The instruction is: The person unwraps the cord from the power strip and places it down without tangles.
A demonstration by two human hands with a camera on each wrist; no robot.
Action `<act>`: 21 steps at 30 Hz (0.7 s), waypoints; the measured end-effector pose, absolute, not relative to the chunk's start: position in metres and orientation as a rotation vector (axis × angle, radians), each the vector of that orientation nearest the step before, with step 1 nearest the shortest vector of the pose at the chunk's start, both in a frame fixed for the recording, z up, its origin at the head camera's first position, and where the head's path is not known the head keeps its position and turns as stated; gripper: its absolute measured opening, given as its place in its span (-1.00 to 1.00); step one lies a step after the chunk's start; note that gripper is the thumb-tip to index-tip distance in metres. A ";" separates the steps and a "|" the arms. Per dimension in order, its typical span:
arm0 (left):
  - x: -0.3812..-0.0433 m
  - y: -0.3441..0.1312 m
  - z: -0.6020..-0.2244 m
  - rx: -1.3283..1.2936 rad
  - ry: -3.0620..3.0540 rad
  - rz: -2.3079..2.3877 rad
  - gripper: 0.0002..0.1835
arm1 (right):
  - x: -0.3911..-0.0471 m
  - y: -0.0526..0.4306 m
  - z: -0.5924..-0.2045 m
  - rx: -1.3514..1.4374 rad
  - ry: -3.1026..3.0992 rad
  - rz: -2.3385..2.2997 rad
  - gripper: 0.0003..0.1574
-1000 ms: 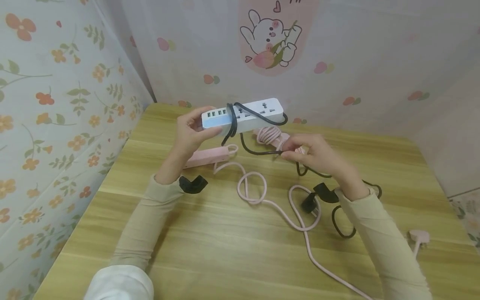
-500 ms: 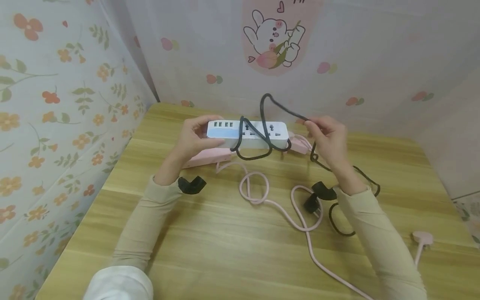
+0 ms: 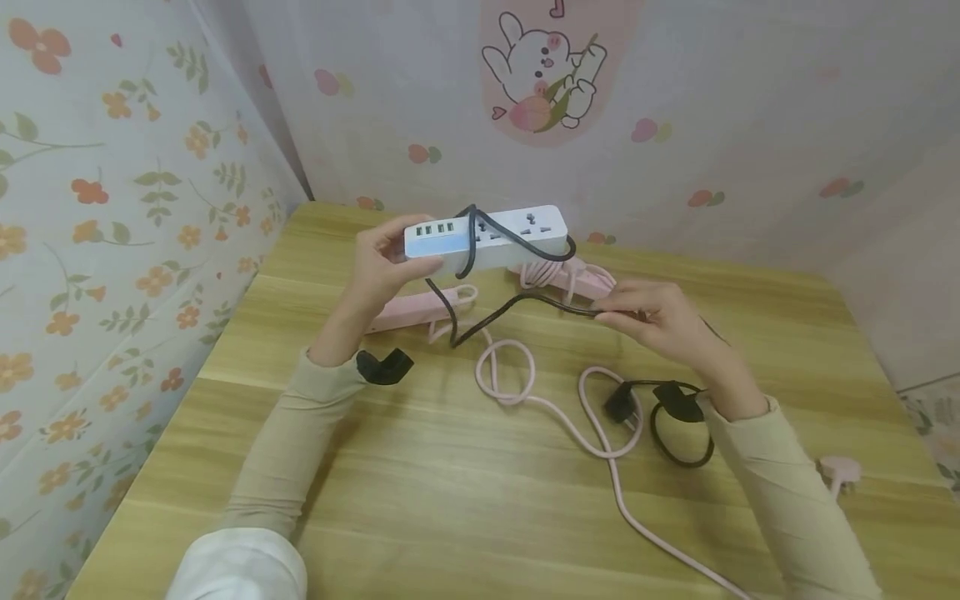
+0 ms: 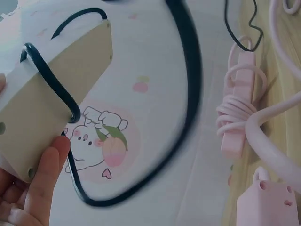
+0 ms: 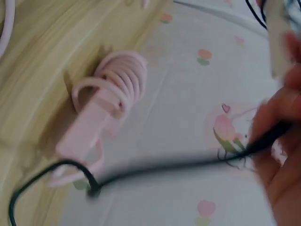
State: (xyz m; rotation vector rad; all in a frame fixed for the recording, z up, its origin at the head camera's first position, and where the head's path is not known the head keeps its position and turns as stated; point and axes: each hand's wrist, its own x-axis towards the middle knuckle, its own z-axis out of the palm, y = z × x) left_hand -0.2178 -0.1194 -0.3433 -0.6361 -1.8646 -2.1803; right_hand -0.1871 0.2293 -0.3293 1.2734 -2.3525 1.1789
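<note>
On the left, a person's left hand [image 3: 386, 260] gripped one end of a white power strip [image 3: 498, 255], thumb in front and fingers behind, holding it above a wooden table [image 3: 450, 500] where a pink power strip [image 3: 412, 311] lay. A black cord [image 3: 487, 319] looped round the white power strip and ran rightward to the right hand [image 3: 663, 321], which pinched it between thumb and fingers, near a black plug [image 3: 620, 403].

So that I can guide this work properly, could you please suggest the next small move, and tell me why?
I would probably raise the right hand to draw in the slack: the black cable it pinches sags in a bend below the white power strip, which the left hand holds.
</note>
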 end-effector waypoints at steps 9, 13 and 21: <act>-0.216 -0.126 -0.343 -0.778 -1.793 -2.261 -0.50 | -0.208 0.217 -0.325 0.467 -2.423 0.840 -0.86; -0.215 -0.131 -0.345 -0.870 -1.851 -2.231 -0.51 | -0.216 0.222 -0.315 0.169 -2.259 1.225 -0.76; -0.217 -0.136 -0.347 -0.895 -1.997 -2.149 -0.53 | -0.214 0.236 -0.305 0.502 -1.470 1.913 -0.81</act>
